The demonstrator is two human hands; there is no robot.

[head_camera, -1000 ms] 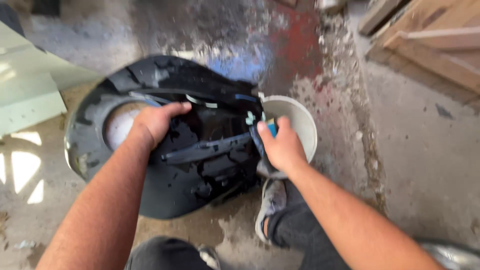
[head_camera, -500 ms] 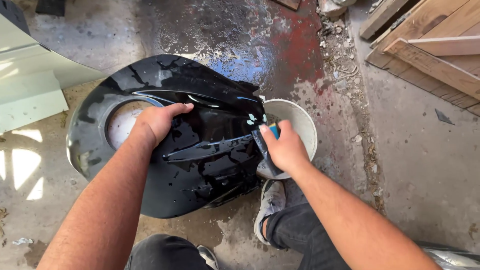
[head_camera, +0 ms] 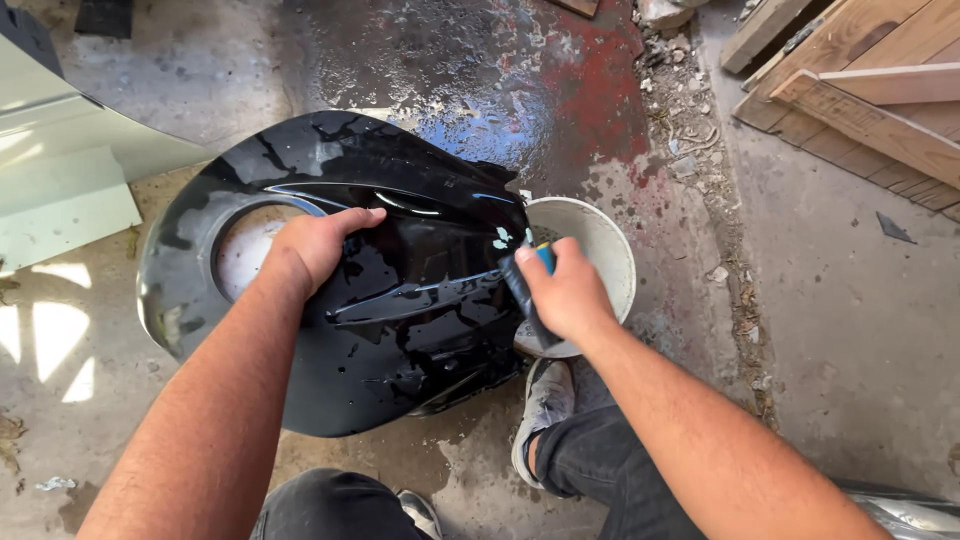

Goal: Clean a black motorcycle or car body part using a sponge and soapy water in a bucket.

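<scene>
Wet, stained concrete floor [head_camera: 820, 330] is filling the view, darkened by a puddle and a red patch beyond the work. At the centre a glossy black body panel [head_camera: 420, 330] with a round opening is lying tilted on the ground in front of the person's knees, its surface streaked with water.

On that panel, the left hand [head_camera: 315, 245] is resting palm down beside the round opening, fingers held close together and curled over a raised ridge, apparently bracing the panel so it is not sliding. At the panel's right edge, the right hand [head_camera: 565, 295] is gripping a dark sanding block [head_camera: 520, 290] with a blue piece at its top, fingers wrapped tightly around it and pressing its lower end against the wet black surface.

Just right of the panel, touching its edge, a white bucket [head_camera: 605, 245] is sitting within easy reach of the right hand. Below the panel, a grey shoe [head_camera: 545, 400] and dark trouser legs are showing the person crouching close. Left of the panel, a pale green sheet-metal part [head_camera: 60, 170] is lying on the floor. Well beyond the panel to the upper right, wooden pallets [head_camera: 860, 90] are stacked beside loose rubble.
</scene>
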